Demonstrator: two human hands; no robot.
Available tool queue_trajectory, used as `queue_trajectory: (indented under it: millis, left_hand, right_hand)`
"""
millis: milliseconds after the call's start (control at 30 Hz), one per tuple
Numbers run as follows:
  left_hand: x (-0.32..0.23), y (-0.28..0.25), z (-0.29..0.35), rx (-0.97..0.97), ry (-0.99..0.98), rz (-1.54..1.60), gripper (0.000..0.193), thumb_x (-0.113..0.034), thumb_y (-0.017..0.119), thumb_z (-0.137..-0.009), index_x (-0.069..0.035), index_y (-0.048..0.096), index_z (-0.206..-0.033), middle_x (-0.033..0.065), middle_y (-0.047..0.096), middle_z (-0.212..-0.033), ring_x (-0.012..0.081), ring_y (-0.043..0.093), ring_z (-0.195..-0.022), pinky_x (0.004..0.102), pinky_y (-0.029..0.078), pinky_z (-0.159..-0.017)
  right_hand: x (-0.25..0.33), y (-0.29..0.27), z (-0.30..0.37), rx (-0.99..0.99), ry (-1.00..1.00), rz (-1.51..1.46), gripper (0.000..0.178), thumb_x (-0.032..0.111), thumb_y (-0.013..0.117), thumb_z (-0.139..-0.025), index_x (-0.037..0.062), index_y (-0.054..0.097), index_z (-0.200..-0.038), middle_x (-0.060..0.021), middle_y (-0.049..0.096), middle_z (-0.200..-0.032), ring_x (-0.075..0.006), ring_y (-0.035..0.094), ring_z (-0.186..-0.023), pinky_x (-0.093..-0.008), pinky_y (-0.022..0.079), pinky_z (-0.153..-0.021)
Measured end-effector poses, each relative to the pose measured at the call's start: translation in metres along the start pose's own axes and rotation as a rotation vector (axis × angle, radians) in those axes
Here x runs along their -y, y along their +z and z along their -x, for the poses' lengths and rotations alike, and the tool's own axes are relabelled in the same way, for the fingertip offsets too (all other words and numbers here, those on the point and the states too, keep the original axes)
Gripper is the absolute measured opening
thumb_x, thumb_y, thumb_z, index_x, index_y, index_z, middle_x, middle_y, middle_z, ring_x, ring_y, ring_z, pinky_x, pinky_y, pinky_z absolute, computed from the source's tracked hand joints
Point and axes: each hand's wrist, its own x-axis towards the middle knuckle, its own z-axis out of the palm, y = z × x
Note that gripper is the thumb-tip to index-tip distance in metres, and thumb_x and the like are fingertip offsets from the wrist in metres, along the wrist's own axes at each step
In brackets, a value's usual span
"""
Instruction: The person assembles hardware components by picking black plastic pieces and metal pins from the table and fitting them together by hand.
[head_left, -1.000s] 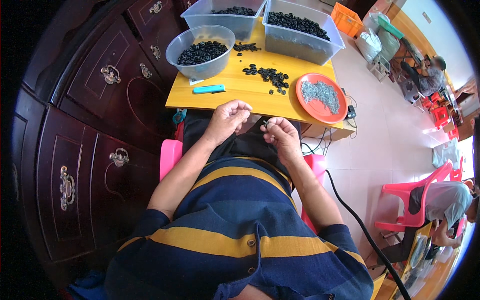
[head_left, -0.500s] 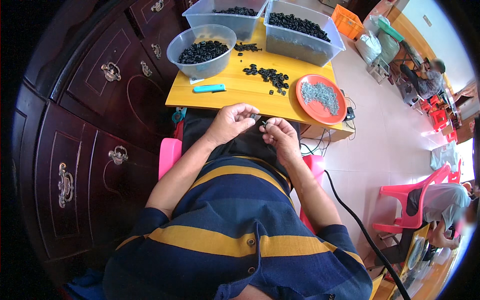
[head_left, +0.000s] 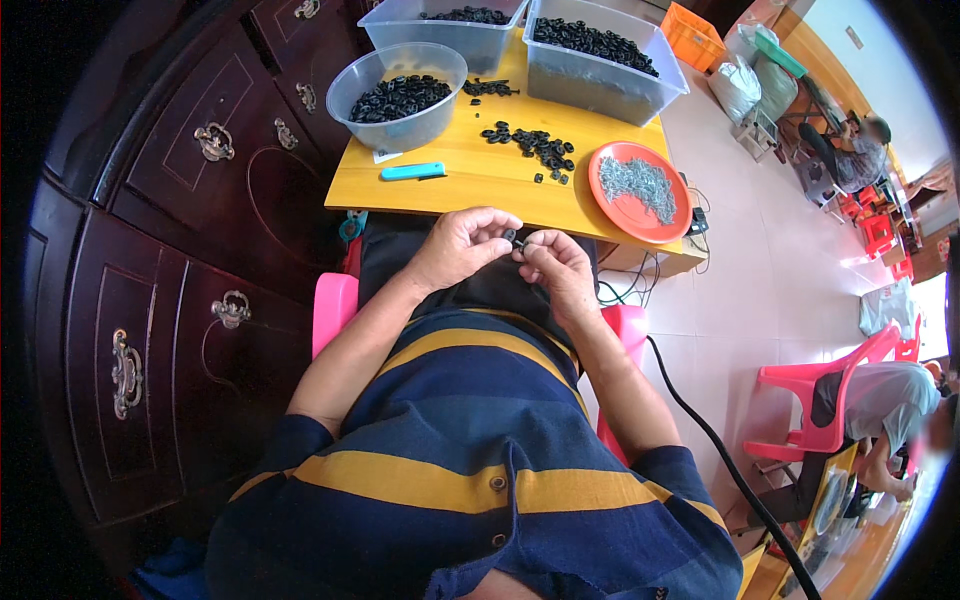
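Observation:
My left hand (head_left: 458,248) pinches a small black plastic part (head_left: 510,235) between thumb and fingers, above my lap at the table's near edge. Close against it, my right hand (head_left: 560,268) is closed in a pinch on a tiny dark piece, too small to name. The fingertips of both hands nearly meet at the black part. Beyond them on the yellow table (head_left: 450,200) lies a loose group of black plastic parts (head_left: 540,147). To their right sits a red plate (head_left: 613,211) heaped with small silvery metal pieces (head_left: 637,185).
A round clear tub (head_left: 440,125) and two rectangular clear bins (head_left: 600,95) hold many black parts. A turquoise-handled cutter (head_left: 412,172) lies near the table's left side. Dark wooden drawers (head_left: 110,350) stand close on my left. People sit at the far right by a pink chair (head_left: 800,400).
My right hand has come slightly left, bringing its tiny piece up against the black part in my left hand. The left hand has hardly moved.

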Motion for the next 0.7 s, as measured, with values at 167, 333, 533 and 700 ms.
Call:
queue_trajectory:
  millis: [167,333,533,700]
  left_hand:
    - [0.001,0.003,-0.002,0.032,0.017,0.039,0.021,0.004,0.068,-0.087,0.002,0.067,-0.108,0.0016,0.07,-0.089,0.0058,0.067,-0.078,0.0218,0.054,-0.071]
    - [0.004,0.001,-0.001,0.042,0.006,-0.008,0.023,0.004,0.067,-0.088,0.002,0.066,-0.112,-0.0001,0.068,-0.09,0.0036,0.063,-0.078,0.0199,0.052,-0.071]
    - [0.012,0.0,-0.002,0.064,-0.004,-0.047,0.026,0.004,0.065,-0.09,0.002,0.066,-0.116,-0.0002,0.067,-0.094,0.0028,0.063,-0.081,0.0183,0.051,-0.073]
    - [0.012,-0.001,-0.002,0.074,-0.017,-0.058,0.026,0.004,0.064,-0.09,0.002,0.065,-0.116,0.0005,0.067,-0.096,0.0038,0.064,-0.083,0.0187,0.052,-0.075]
  right_hand:
    - [0.0,-0.002,0.0,0.008,-0.012,-0.01,0.005,0.009,0.064,-0.095,0.0059,0.063,-0.1,-0.0033,0.069,-0.088,-0.0065,0.06,-0.069,-0.019,0.048,-0.065]
    - [-0.002,-0.003,0.0,0.02,-0.034,-0.003,0.006,0.008,0.064,-0.095,0.0056,0.063,-0.1,-0.0033,0.069,-0.088,-0.0069,0.06,-0.07,-0.0193,0.048,-0.065]
    - [-0.002,-0.003,-0.001,0.0,-0.03,-0.005,0.006,0.008,0.064,-0.095,0.0057,0.063,-0.1,-0.0037,0.069,-0.088,-0.0073,0.061,-0.07,-0.0194,0.048,-0.065]
    - [-0.001,-0.002,0.0,-0.008,-0.027,0.021,0.007,0.008,0.064,-0.094,0.0056,0.063,-0.1,-0.0035,0.07,-0.087,-0.0071,0.061,-0.069,-0.0189,0.047,-0.065]
